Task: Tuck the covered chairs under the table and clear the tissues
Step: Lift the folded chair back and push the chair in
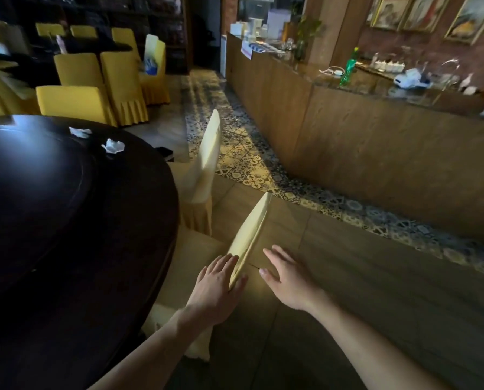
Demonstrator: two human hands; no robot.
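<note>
Pushing the nearest covered chair (250, 235) squarely toward the dark round table (66, 220) looks best done with both palms level on its backrest: the left hand (221, 288) rests there, grip spread flat, the right hand (287, 280) hovers spread just beside, while two tissues (113, 145) wait on the tabletop.

round table (66, 220) cut off at left and bottom edges, near chair's (249, 237) seat partly hidden under it, counter clutter (420, 77) blurred
</note>
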